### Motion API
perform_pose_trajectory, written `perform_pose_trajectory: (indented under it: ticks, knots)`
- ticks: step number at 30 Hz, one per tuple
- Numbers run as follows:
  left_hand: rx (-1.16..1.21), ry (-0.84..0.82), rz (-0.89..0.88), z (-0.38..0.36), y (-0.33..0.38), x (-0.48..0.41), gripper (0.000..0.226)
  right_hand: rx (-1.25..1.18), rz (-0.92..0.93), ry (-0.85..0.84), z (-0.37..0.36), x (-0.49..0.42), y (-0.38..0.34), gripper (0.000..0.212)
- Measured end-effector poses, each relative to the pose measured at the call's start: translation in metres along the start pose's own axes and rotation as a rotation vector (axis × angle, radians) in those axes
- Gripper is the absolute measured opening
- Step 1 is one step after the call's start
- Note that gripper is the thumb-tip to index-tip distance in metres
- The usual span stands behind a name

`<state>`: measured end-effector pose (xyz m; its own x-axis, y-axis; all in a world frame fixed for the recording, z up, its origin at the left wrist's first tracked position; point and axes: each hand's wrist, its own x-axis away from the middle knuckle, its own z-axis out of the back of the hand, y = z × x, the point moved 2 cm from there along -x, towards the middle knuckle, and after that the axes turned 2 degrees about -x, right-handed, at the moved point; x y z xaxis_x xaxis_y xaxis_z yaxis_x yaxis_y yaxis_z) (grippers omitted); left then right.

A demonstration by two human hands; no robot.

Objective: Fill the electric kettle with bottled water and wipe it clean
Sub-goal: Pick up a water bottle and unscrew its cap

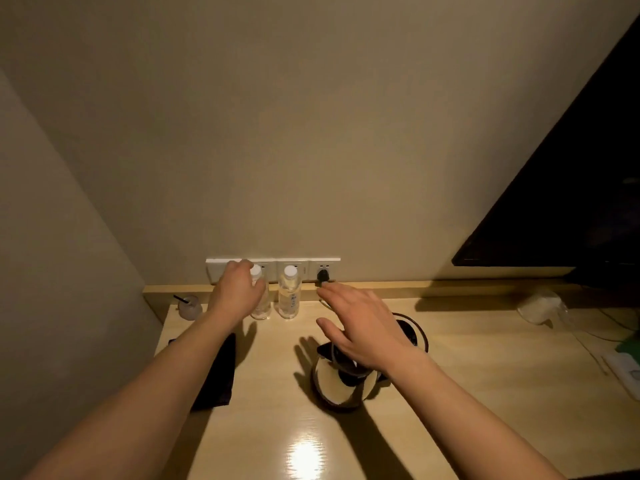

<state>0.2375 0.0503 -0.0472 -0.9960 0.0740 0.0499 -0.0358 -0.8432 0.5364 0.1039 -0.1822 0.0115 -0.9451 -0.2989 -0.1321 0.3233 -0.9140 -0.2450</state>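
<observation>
Gripping the left bottle [260,299] near the wall, the left hand [239,291] closes; right hand [363,327] hovers spread above the kettle [341,389], bare desk [485,393] rightward.

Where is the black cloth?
The flat black cloth lies on the pale wooden desk, left of the shiny steel kettle, partly under the left forearm.

On the counter [467,393], the kettle [341,386] sits central. Two bottles [289,294] stand at its 11 o'clock, against the wall under the sockets [298,268]. A cloth [218,375] lies at 9 o'clock, a cup [189,307] beyond it at 10 o'clock.
</observation>
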Motion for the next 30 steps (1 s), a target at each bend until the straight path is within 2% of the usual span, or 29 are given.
perform_pose_trajectory:
  ticks: [7,12,17,21,27,30]
  knots:
    - [-0.227,-0.203,-0.103,-0.009,-0.015,-0.056,0.047,0.091,0.112,-0.134,-0.040,-0.053,-0.036,0.059]
    - [-0.267,-0.168,-0.162,-0.023,-0.024,-0.062,0.035,0.074,0.083,-0.198,-0.068,-0.078,-0.044,0.054]
    - [-0.240,-0.203,-0.247,-0.023,-0.033,-0.055,0.036,0.028,0.021,-0.208,-0.090,-0.099,-0.048,0.051]
    - [-0.252,-0.189,-0.342,-0.011,-0.045,-0.034,0.041,-0.092,-0.087,-0.211,-0.106,-0.108,-0.049,0.054]
    - [-0.274,-0.257,-0.478,0.025,-0.042,0.007,0.054,-0.429,-0.257,-0.234,-0.130,-0.109,-0.052,0.083]
    - [-0.222,-0.253,-0.565,0.041,-0.039,0.027,0.042,-0.587,-0.288,-0.199,-0.141,-0.099,-0.061,0.084]
